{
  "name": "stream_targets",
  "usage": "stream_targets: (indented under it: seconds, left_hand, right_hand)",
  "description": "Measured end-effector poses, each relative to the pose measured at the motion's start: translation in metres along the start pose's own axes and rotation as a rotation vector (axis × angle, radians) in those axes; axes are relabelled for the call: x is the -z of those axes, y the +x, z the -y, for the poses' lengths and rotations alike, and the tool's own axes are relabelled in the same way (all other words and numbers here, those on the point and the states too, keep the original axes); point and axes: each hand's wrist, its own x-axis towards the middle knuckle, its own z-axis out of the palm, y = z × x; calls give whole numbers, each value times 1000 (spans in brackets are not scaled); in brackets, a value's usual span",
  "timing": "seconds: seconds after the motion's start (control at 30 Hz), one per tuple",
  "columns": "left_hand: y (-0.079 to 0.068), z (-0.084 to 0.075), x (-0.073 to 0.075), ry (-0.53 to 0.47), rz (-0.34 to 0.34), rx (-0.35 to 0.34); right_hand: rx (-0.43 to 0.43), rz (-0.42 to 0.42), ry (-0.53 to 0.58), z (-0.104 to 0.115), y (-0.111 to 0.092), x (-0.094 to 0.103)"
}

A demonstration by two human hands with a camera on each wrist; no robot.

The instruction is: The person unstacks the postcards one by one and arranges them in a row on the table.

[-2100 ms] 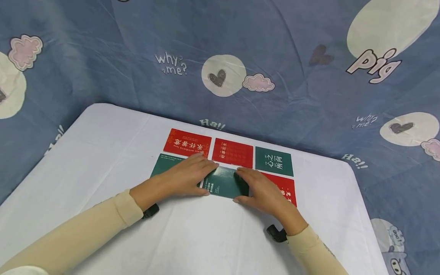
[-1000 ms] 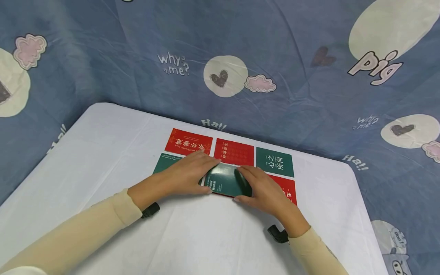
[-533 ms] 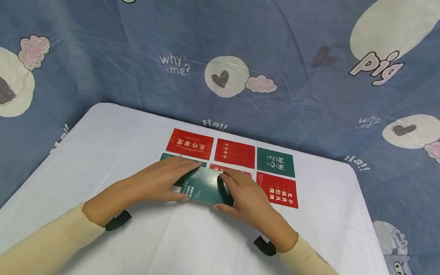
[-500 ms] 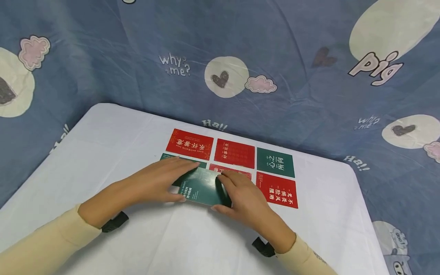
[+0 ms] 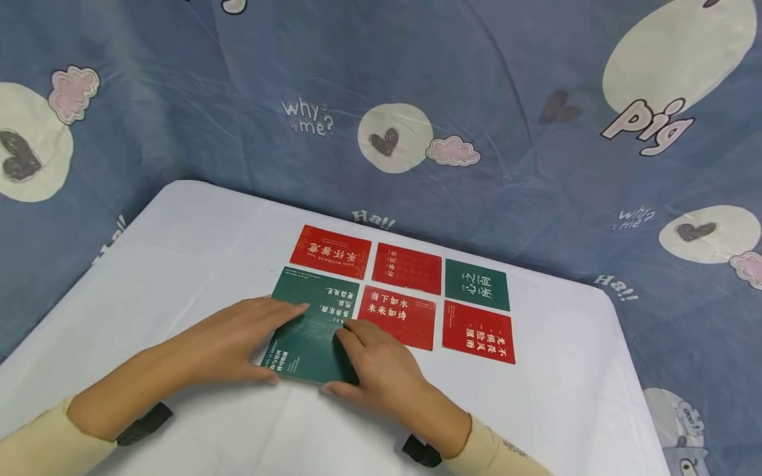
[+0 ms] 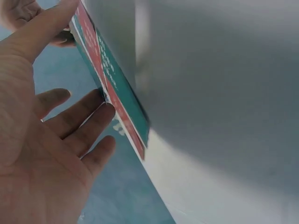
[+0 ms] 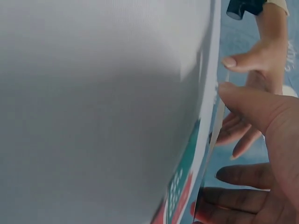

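Observation:
In the head view my left hand [image 5: 232,340] and right hand [image 5: 383,367] hold a green printed card [image 5: 306,360] by its ends, thumbs at the near edge and fingers at the far edge. Whether more cards lie under it cannot be made out. It hovers over the lower part of another green card [image 5: 315,287] lying on the table, hiding that part. Just right of it lies a red card [image 5: 395,320] with white characters. The left wrist view shows my left hand [image 6: 51,130] with fingers spread beside the cards. My right thumb [image 7: 238,98] meets the card's edge in the right wrist view.
Beyond these lie a red card [image 5: 330,251], a second red card [image 5: 407,268] and a green card [image 5: 477,284] in the back row. A red card [image 5: 478,330] ends the front row. The white-covered table [image 5: 208,225] meets a blue printed curtain [image 5: 238,99] behind.
Both hands have carried the held card left and toward me, from the front row's middle place to its left place. The red card in the middle, hidden before, is now uncovered.

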Motion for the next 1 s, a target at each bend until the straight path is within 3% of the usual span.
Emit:
stream_targets:
  seconds: [0.27,0.5,0.73,1.0]
  left_hand:
    - [-21,9,-4,-4,15,56]
    - [-37,14,-10,35,-40,45]
    - [-39,17,-13,40,-92,-10]
    - [-42,18,-13,37,-79,14]
  right_hand:
    - [24,10,-14,21,9,-14]
    - [24,30,-10,34,12,-23]
    - [20,5,-14,36,12,-29]
    - [25,28,-25,37,16,-31]
